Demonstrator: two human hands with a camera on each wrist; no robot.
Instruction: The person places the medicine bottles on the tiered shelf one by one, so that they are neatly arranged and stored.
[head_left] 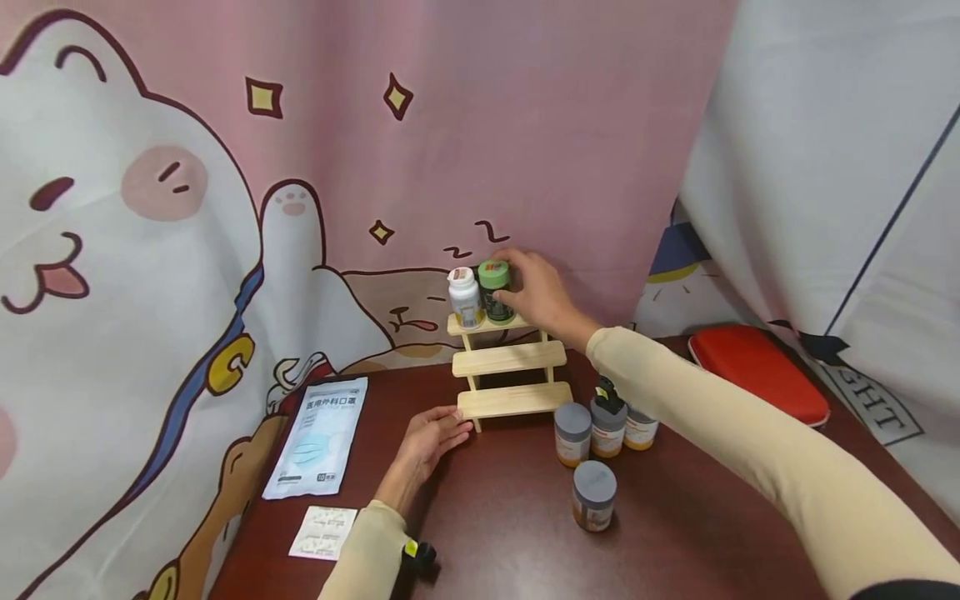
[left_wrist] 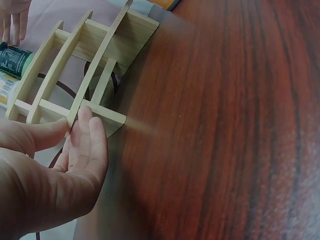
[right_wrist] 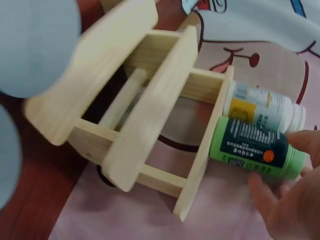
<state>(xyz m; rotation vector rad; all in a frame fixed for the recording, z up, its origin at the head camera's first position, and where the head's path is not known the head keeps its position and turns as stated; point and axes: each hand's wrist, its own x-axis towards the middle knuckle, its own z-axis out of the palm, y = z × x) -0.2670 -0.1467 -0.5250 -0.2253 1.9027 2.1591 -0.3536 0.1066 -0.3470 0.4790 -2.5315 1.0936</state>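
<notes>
A three-step wooden rack [head_left: 509, 359] stands on the table against the cloth. On its top step a white bottle [head_left: 466, 298] and a green-capped bottle [head_left: 496, 307] stand side by side. My right hand [head_left: 542, 292] holds the green-capped bottle near its cap, thumb in front and fingers around the far side. In the right wrist view, the dark label of the green bottle [right_wrist: 252, 145] faces the camera. My left hand [head_left: 429, 442] is at the left end of the lowest step; in the left wrist view its thumb and fingers [left_wrist: 85, 145] pinch that end.
Several grey-lidded jars [head_left: 595, 496] stand right of and in front of the rack. A red case [head_left: 757, 373] lies at the right. On the left are a face-mask packet [head_left: 317, 437] and a blister pack [head_left: 324, 532]. Printed cloth [head_left: 555, 125] hangs behind.
</notes>
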